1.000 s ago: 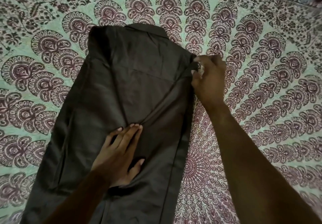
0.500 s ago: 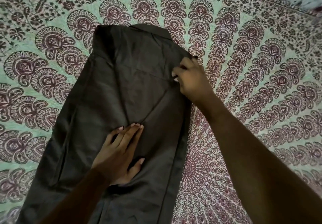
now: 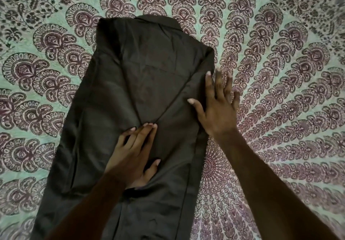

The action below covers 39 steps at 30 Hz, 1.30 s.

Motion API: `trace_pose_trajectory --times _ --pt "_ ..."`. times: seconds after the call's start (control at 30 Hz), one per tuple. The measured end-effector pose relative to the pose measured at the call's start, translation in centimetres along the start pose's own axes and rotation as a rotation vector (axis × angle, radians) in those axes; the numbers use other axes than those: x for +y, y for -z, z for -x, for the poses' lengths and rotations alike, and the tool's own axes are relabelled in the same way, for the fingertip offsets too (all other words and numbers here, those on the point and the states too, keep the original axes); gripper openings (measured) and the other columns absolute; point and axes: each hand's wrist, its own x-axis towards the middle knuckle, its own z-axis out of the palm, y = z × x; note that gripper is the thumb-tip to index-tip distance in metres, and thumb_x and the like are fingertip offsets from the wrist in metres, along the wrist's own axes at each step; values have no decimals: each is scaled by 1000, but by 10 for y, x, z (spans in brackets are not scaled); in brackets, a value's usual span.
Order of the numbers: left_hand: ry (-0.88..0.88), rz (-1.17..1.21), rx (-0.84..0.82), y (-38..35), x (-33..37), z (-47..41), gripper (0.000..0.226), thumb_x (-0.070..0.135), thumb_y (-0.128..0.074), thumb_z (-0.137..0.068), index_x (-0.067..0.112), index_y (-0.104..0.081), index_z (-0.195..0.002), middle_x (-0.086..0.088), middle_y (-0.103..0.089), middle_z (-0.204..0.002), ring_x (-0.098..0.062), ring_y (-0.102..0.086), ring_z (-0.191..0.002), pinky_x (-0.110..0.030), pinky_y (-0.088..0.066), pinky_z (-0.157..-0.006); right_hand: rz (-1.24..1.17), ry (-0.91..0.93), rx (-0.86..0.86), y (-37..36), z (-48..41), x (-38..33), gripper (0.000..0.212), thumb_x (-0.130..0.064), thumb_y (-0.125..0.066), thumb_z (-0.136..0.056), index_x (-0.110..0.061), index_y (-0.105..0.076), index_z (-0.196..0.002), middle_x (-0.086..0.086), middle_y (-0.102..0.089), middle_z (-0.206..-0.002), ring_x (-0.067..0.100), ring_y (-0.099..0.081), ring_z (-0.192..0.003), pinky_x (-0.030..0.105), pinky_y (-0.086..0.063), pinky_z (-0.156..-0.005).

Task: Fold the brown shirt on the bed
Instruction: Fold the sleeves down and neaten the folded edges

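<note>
Now, the brown shirt (image 3: pixel 149 75) lies flat along the middle of the bed (image 3: pixel 291 82), its top end farthest from the camera. The cover (image 3: pixel 56 97) under it is pale green cloth printed with maroon paisley fans, and they spread out from a round medallion near the right forearm. The shirt's fabric is dark and smooth, with a faint sheen and soft creases. Both sides are turned in, so it forms a long, narrow panel. Two folded edges run diagonally and meet in a V at the centre.

The left hand (image 3: pixel 133 152) lies flat on the cloth, fingers straight and close together. Their tips sit right at the point of that V, and the thumb is spread to the side. The right hand (image 3: pixel 219 109) is spread wide, palm down, across the shirt's right edge. Its thumb and forefinger rest on the brown fabric, and the outer fingers, slightly blurred, are over the cover. Neither hand grips anything.
</note>
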Motion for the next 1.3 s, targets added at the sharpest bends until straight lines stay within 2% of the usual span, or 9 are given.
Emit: trace_pose_trajectory --times 0.23,0.37,0.53,0.7,0.83,0.93,1.03,1.17,1.3 --pt "-3 17 28 -3 0 1 93 59 -52 -85 -1 -40 -156 -19 -46 -155 -33 -39 -134 -46 -30 -110 83 322 9 -31 82 -12 83 -71 -32 -102 -20 -19 -167 4 -7 -176 29 -4 -162 60 -18 -127" --pt "-12 37 11 -6 -1 1 93 59 -50 -89 1 -33 -159 -16 -40 -158 -29 -34 -140 -47 -28 -115 62 54 61 -27 74 9 81 -67 -31 -104 -17 -17 -167 12 -12 -174 37 -8 -161 60 -14 -128" --pt "-22 64 60 -1 -1 5 85 55 -50 -94 3 -31 -160 -16 -40 -158 -31 -36 -138 -48 -32 -112 30 204 57 -25 129 -28 78 -63 -32 -106 -15 -19 -166 7 -4 -176 30 -1 -162 53 -15 -130" --pt "-5 57 -28 2 -1 4 80 56 -38 -100 5 -27 -161 -16 -34 -160 -40 -43 -136 -53 -37 -110 2 48 -33 -61 235 -55 77 -62 -30 -105 -19 -15 -167 7 -5 -176 29 -6 -162 53 -20 -128" --pt "-38 86 5 25 4 17 70 45 -52 -99 8 -36 -156 -19 -36 -152 -41 -43 -130 -54 -39 -105 -71 -105 57 -63 277 -62 66 -50 -39 -107 -12 -35 -161 12 -15 -174 37 -17 -159 57 -26 -126" --pt "-220 170 83 42 9 57 58 39 -60 -91 13 -52 -142 -17 -47 -137 -38 -51 -118 -50 -42 -93 -114 -23 71 -67 297 -80 63 -45 -48 -105 -11 -41 -158 12 -16 -174 34 -14 -161 53 -25 -127" --pt "-406 96 -180 32 6 101 81 61 -57 -90 16 -39 -156 -13 -36 -156 -35 -41 -140 -50 -36 -110 -127 39 8 -78 332 -98 66 -50 -47 -105 -19 -35 -162 11 -11 -175 32 -10 -162 56 -24 -127" --pt "-356 -4 -338 22 3 127 118 82 -54 -82 23 3 -167 -4 2 -174 -26 -3 -162 -49 -9 -129 -98 23 -98 -86 389 -101 72 -57 -36 -106 -29 -10 -167 3 5 -176 27 4 -162 56 -17 -128" --pt "-293 -46 -349 33 19 133 117 73 -64 -83 18 -4 -167 -11 -1 -170 -34 -3 -158 -52 -13 -127 -120 17 -110 -81 417 -99 77 -59 -41 -105 -29 -6 -168 0 9 -176 23 8 -162 48 -13 -131"
